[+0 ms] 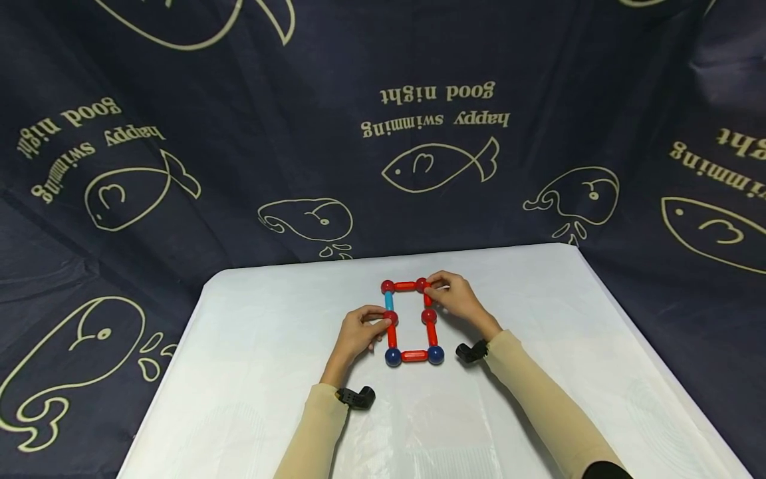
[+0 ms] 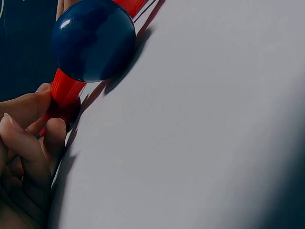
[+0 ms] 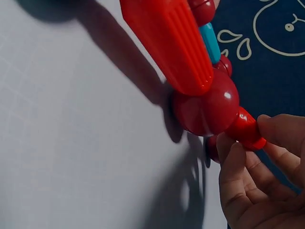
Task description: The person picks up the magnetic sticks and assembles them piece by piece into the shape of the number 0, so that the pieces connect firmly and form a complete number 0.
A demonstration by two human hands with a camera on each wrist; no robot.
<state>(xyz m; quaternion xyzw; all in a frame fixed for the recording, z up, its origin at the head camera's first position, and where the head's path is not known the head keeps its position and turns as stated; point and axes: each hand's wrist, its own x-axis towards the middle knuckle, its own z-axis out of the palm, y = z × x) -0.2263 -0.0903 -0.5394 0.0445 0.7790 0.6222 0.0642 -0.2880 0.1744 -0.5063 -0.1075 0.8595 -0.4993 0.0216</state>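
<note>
The left hand (image 1: 359,330) has its grip pinched on the red ball (image 1: 391,317) at the middle of the frame's left side; the left wrist view shows fingertips (image 2: 56,131) curled round that ball, with a red rod (image 2: 66,88) running up from it to a dark blue ball (image 2: 93,39). The right hand (image 1: 456,299) has its grip closed on the short red rod (image 3: 245,129) just under the frame's far right corner; in the right wrist view the thumb and fingers (image 3: 234,167) pinch that rod where it leaves a red ball (image 3: 209,107).

The rod-and-ball frame (image 1: 411,321) lies flat as a tall rectangle near the middle of the white desk (image 1: 251,346). Its corner at 7 o'clock (image 1: 392,357) and the one at 5 o'clock (image 1: 435,354) are dark blue balls, joined by a red rod. The corners at 11 and 1 o'clock are red balls. The one light blue rod (image 1: 389,301) sits in the upper left side, at about 10 o'clock.

Behind and around the desk hangs a dark blue cloth (image 1: 239,133) with cream outline fish and whales. Its writing appears upside down from the head camera and reads "good night" (image 1: 438,92) and "happy swimming" (image 1: 435,122); the same words repeat at 9 and 3 o'clock.
</note>
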